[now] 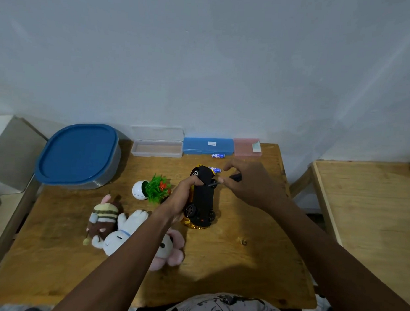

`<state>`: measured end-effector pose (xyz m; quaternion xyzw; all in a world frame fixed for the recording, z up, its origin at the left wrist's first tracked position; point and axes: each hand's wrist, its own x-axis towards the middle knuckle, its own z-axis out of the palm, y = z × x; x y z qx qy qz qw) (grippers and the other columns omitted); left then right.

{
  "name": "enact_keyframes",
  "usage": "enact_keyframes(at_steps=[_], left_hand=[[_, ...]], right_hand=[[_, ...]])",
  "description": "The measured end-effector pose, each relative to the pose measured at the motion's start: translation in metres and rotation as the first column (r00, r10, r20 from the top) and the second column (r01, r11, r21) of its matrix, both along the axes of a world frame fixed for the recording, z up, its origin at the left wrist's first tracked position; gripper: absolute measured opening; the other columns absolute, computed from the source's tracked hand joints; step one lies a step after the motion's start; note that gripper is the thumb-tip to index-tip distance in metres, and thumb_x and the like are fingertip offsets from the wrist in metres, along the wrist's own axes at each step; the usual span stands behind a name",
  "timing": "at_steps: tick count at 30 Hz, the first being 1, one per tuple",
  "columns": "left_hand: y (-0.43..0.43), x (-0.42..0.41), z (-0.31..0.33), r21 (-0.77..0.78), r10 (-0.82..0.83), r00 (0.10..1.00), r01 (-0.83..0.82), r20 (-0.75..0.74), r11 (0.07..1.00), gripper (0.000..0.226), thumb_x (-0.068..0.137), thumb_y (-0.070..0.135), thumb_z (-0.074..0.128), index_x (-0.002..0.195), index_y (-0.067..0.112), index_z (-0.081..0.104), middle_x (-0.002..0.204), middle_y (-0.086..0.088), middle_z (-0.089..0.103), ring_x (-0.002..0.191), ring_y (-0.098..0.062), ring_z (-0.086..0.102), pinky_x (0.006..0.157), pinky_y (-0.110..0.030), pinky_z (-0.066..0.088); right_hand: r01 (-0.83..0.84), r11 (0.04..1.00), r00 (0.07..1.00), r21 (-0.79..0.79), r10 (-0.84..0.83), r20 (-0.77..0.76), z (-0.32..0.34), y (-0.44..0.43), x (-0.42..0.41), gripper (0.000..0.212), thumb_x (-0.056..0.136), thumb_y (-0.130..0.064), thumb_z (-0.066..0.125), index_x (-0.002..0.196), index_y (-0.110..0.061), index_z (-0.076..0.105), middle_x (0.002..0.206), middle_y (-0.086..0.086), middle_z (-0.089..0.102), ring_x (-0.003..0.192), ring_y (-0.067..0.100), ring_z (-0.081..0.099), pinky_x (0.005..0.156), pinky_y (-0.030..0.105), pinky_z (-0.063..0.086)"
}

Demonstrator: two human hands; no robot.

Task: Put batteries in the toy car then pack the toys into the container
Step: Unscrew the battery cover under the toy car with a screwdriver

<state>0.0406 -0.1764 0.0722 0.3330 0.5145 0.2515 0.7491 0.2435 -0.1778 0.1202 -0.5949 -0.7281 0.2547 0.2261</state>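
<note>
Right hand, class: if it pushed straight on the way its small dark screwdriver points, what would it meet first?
Probably the black underside of the upturned gold toy car, gripped by the left hand. The small dark screwdriver in the right hand seems almost touching it, though depth is unclear.

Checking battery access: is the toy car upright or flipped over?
Flipped over: the toy car shows its black underside and wheels facing up, gold body beneath; the left hand grips it.
</note>
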Motion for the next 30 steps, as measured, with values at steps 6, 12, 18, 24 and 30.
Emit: enact_keyframes(at_steps=[6, 12, 18, 24, 30], left_hand=[[-0.001, 0.0, 0.0, -0.016, -0.015, 1.0, 0.015, 0.003, 1.0, 0.042, 0.094, 0.031, 0.042, 0.127, 0.008, 0.053, 0.103, -0.02, 0.061, 0.088, -0.03, 0.061, 0.072, -0.036, 0.053], [-0.001, 0.002, -0.002, -0.015, 0.012, 1.0, -0.012, 0.018, 1.0, 0.045, 0.091, 0.034, 0.047, 0.128, 0.011, 0.054, 0.107, -0.021, 0.062, 0.093, -0.033, 0.061, 0.075, -0.039, 0.053], [-0.001, 0.002, -0.004, -0.041, 0.024, 0.999, -0.023, 0.025, 0.999, 0.043, 0.093, 0.031, 0.044, 0.127, 0.006, 0.054, 0.099, -0.019, 0.063, 0.085, -0.031, 0.062, 0.071, -0.036, 0.054], [0.0, 0.002, -0.003, -0.035, 0.017, 1.0, -0.017, 0.002, 0.999, 0.044, 0.092, 0.032, 0.045, 0.126, 0.006, 0.056, 0.097, -0.018, 0.065, 0.086, -0.031, 0.063, 0.07, -0.036, 0.053], [0.001, 0.002, -0.003, -0.03, 0.033, 0.999, -0.033, 0.001, 0.999, 0.056, 0.082, 0.039, 0.053, 0.126, 0.006, 0.057, 0.1, -0.02, 0.066, 0.087, -0.033, 0.064, 0.072, -0.038, 0.054]], right_hand=[[-0.017, 0.999, 1.0, -0.028, 0.016, -0.015, 0.002, -0.001, 0.0, 0.021, 0.089, -0.024, 0.07, 0.109, -0.021, 0.069, 0.089, -0.008, 0.066, 0.074, 0.006, 0.061, 0.069, 0.021, 0.049], [-0.025, 0.999, 0.999, -0.038, 0.025, 0.023, 0.0, -0.001, 0.0, 0.024, 0.087, -0.032, 0.071, 0.107, -0.018, 0.068, 0.095, -0.004, 0.067, 0.077, 0.005, 0.059, 0.069, 0.022, 0.048], [0.006, 0.998, 1.0, -0.055, -0.006, 0.009, -0.004, 0.0, 0.001, 0.017, 0.092, -0.029, 0.065, 0.088, -0.016, 0.075, 0.084, -0.004, 0.07, 0.076, 0.008, 0.06, 0.071, 0.03, 0.053], [-0.063, 0.998, 0.997, -0.018, 0.063, -0.048, 0.004, -0.001, 0.001, 0.023, 0.078, -0.018, 0.081, 0.099, -0.016, 0.074, 0.082, -0.012, 0.061, 0.072, 0.002, 0.054, 0.064, 0.017, 0.04], [0.001, 0.995, 0.99, -0.101, 0.013, 0.139, -0.005, 0.002, 0.0, 0.047, 0.094, -0.043, 0.059, 0.066, -0.006, 0.067, 0.059, 0.013, 0.059, 0.05, 0.014, 0.044, 0.052, 0.029, 0.035]])
